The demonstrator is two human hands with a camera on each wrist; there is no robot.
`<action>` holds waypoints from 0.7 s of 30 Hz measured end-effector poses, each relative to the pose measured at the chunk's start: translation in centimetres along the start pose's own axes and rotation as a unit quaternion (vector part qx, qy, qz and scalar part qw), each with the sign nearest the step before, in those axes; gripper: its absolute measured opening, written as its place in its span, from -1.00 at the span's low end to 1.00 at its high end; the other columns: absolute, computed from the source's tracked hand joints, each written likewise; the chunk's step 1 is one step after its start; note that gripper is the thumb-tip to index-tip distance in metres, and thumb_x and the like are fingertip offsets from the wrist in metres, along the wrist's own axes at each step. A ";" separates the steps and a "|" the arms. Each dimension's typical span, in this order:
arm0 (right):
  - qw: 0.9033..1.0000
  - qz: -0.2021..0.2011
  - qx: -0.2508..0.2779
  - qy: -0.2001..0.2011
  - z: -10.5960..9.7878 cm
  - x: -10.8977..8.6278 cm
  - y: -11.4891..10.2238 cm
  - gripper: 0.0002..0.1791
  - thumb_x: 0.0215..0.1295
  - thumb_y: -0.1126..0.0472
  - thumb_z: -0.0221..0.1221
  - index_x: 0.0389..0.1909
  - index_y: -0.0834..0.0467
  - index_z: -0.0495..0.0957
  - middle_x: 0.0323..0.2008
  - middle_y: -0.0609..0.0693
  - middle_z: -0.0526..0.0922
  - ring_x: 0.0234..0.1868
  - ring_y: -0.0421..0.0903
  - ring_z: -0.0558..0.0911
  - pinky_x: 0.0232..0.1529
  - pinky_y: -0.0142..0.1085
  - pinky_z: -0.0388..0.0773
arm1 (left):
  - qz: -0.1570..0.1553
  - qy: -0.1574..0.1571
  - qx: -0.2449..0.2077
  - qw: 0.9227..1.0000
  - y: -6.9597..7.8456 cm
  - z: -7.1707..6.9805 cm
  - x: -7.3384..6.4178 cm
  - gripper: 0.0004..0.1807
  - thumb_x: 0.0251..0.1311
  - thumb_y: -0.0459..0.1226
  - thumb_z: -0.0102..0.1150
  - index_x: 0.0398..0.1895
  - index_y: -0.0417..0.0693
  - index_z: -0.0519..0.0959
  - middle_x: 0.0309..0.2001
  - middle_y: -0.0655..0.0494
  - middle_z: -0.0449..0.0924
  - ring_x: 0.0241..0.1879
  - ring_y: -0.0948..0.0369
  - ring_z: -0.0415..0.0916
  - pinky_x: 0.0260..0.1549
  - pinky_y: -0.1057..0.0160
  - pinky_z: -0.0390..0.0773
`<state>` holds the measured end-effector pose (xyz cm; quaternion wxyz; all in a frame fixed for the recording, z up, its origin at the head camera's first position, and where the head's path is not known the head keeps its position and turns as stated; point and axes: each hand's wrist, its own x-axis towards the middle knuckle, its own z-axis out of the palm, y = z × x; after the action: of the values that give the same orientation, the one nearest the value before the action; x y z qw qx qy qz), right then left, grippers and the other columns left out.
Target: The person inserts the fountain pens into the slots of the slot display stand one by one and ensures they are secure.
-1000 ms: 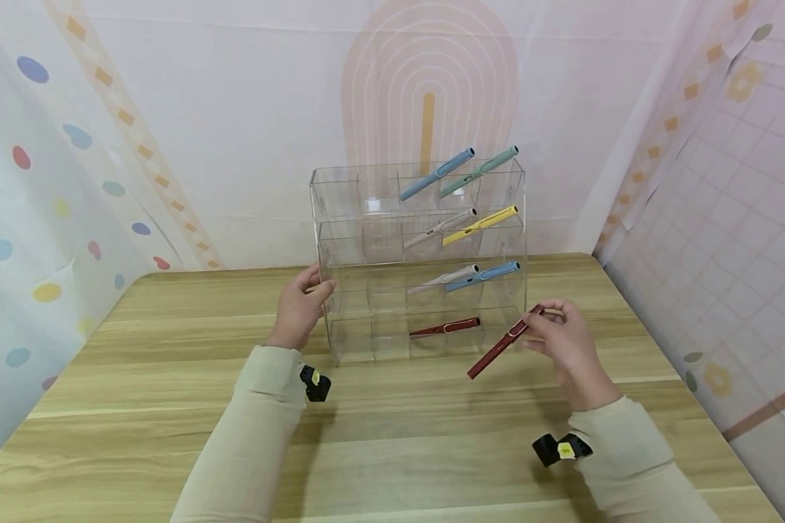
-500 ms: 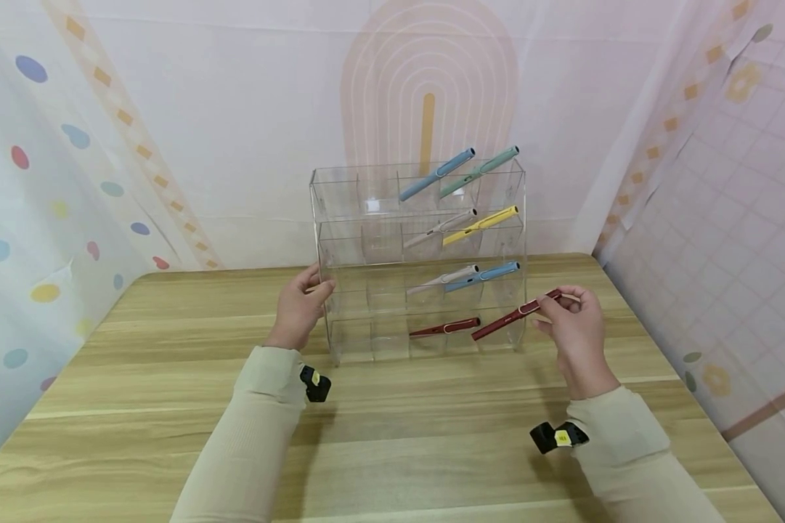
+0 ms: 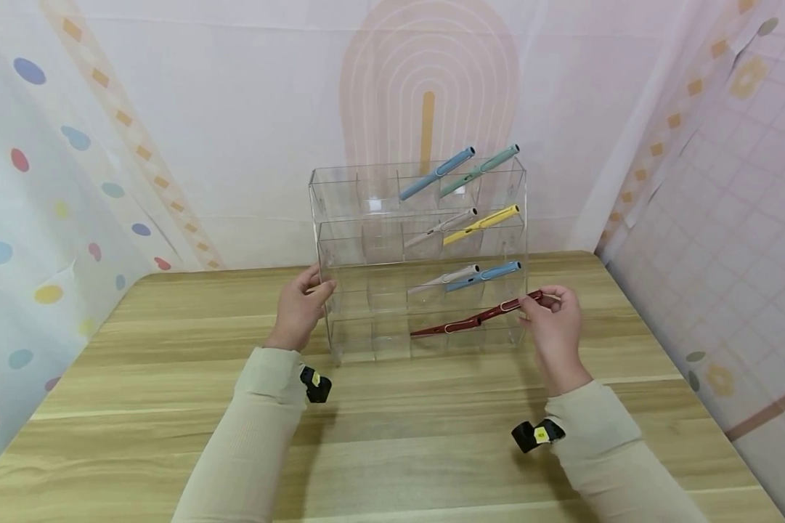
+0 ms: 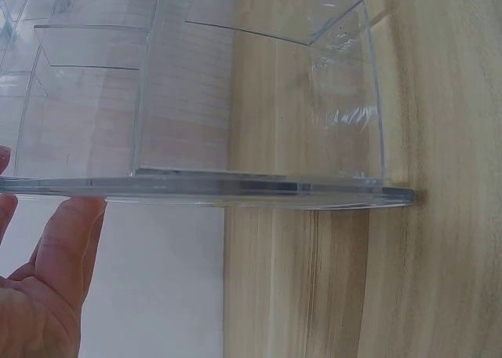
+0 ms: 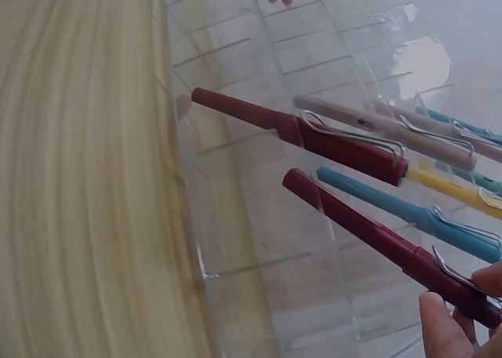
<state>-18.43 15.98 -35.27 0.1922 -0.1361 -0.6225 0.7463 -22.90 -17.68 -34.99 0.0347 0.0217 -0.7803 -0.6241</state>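
A clear acrylic pen rack (image 3: 351,341) with stepped tiers stands on the table. My left hand (image 3: 297,311) holds its left side panel, thumb toward the front; the left wrist view shows fingers against the panel (image 4: 259,189). My right hand (image 3: 558,338) pinches a dark red pen (image 5: 369,232) by its clip end. That pen slants down and left over the bottom tier's right part, its lower end overlapping a second red pen (image 3: 444,329) in the head view. In the right wrist view the two lie apart, the second red pen (image 5: 259,118) resting in the bottom tier.
Higher tiers hold a light blue pen (image 3: 490,274), greyish pens (image 3: 447,278), a yellow pen (image 3: 483,224), a blue pen (image 3: 438,174) and a green pen (image 3: 480,171). The wooden table (image 3: 392,450) extends in front. Patterned curtains (image 3: 235,109) hang behind and at both sides.
My right hand has raised the dark red pen from in front of the rack, tilted it flatter, then moved it left over the bottom tier. My left hand has stayed at the rack's side.
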 end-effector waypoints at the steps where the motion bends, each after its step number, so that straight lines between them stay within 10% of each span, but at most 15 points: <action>1: 1.000 -0.001 0.004 0.000 0.1 -0.1 0.2 -0.71 0.21 0.52 0.15 -0.22 0.17 0.28 -0.34 0.01 0.41 -0.49 -0.30 0.57 -0.45 -0.42 0.61 | 0.001 -0.001 -0.001 1.000 0.0 0.0 0.0 -0.44 0.41 -0.28 -0.03 0.46 0.00 0.21 0.20 -0.18 0.37 0.20 0.01 0.37 0.03 0.02 0.50; 21: 1.000 0.006 -0.006 -0.004 1.7 -1.1 2.2 -0.71 0.19 0.54 0.15 -0.23 0.22 0.27 -0.26 0.06 0.36 -0.43 -0.32 0.54 -0.47 -0.45 0.58 | 0.003 0.001 0.011 1.000 0.0 -0.1 -0.2 -0.43 0.41 -0.25 -0.02 0.47 0.07 0.21 0.23 -0.17 0.36 0.20 0.03 0.38 -0.02 0.09 0.52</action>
<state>-18.49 13.66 -37.15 0.1844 -0.1380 -0.6267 0.7445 -22.74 -17.73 -34.97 0.0370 0.0207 -0.7874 -0.6150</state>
